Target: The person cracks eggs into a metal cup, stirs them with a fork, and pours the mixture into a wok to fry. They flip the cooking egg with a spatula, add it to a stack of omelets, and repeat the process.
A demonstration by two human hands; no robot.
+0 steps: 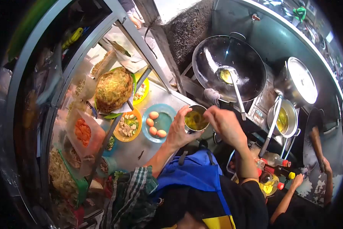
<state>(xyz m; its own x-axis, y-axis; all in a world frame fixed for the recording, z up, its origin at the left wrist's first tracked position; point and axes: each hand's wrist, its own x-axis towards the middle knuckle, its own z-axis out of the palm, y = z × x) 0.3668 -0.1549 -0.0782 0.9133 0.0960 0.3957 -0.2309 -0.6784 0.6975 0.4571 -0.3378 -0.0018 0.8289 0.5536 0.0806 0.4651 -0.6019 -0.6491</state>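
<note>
My left hand is wrapped round a metal cup, tilted so that its inside faces me. Yellow-green contents, like an egg mixture, show in the cup. At the cup's right rim my right hand is closed, fingers bent down; whatever it may hold is hidden. Left of the cup, a blue plate carries several brown eggs. Beyond my right hand stands a black wok, with a ladle resting in it, some yellow liquid in its bowl.
An orange bowl of chopped food and a pile of fried omelettes are at left, by the glass case's frame. At right are a lidded pot, a pan of yellow oil, bottles and another person's hand.
</note>
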